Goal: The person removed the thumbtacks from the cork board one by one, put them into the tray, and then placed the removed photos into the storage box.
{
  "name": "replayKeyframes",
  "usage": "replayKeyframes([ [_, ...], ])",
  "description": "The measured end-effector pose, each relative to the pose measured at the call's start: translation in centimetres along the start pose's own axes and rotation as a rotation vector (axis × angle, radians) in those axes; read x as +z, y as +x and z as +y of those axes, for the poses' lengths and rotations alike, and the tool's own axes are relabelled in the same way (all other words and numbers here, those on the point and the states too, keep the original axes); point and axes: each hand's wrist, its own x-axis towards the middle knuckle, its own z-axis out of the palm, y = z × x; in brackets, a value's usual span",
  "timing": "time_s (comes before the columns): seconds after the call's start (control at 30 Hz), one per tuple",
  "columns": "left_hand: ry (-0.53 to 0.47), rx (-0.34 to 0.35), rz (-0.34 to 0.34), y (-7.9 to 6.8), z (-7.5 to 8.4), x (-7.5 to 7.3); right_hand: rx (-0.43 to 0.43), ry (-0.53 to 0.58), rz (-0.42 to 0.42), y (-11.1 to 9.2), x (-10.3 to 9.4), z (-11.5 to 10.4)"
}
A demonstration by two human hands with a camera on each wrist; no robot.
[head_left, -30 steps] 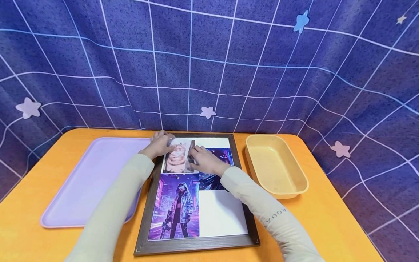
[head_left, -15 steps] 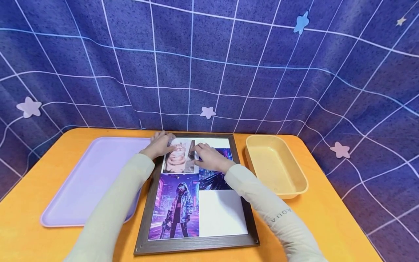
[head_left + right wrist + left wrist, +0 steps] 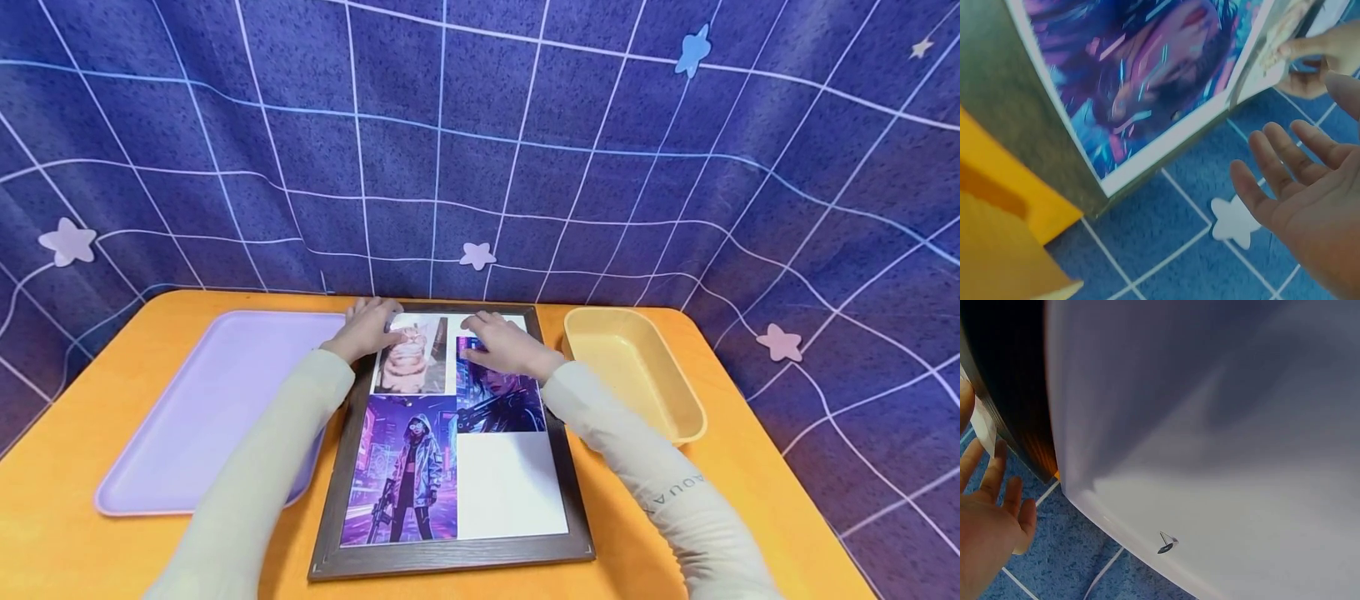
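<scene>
Lengthwise toward the curtain [image 3: 600, 100]: cat picture [image 3: 407, 365]

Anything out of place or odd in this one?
A tack-like piece lies loose near the edge of the purple tray, easily overlooked; the cat photo also sits higher than the neon picture beside it. No damage stands out.

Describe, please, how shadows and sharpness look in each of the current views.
Head view: bright, the picture frame crisp; left wrist view: a broad shadow across the tray; right wrist view: hazy, the purple print soft, with a shadow on the table near the bin.
</scene>
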Motion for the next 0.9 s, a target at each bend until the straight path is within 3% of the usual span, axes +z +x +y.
replayKeyframes([
  [0.2, 0.009, 0.009, 0.014, 0.0, 0.0, 0.0, 0.036, 0.024, -0.001, -1.3, -1.4, 1.4],
  [0.5, 0.012, 0.023, 0.033, -0.1, 0.1, -0.2, 0.028, 0.056, 0.07, -3.9, -2.7, 4.2],
  [0.7, 0.013, 0.028, 0.047, -0.1, 0.3, -0.3, 0.075, 0.086, 0.088, -6.1, -3.1, 6.4],
  [0.9, 0.009, 0.033, 0.049, -0.2, 0.5, -0.3, 0.069, 0.121, 0.151, -8.3, -3.1, 8.7],
])
